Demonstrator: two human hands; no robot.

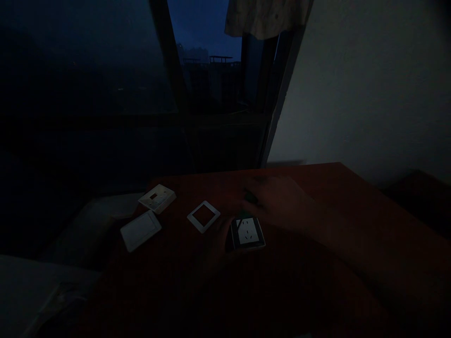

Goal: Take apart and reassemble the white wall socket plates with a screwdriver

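A power socket (248, 232) with a white face and a dark surround lies on the reddish table (296, 277). My left hand (214, 244) is curled round its left side and lower edge, dim against the table. Above the socket, my right hand (269, 199) is closed on a green-handled tool (251, 197). A thin shaft seems to reach down to the upper left of the socket's face; its tip is hard to make out. Left of my left hand lies a white square frame (192, 217) with an open middle.
A white box-like part (165, 199) and a pale flat cover (141, 231) lie at the table's left. Behind the table stands a dark-framed window (183, 94) with a short curtain (268, 19); a pale wall (369, 84) rises at the right. The scene is very dark.
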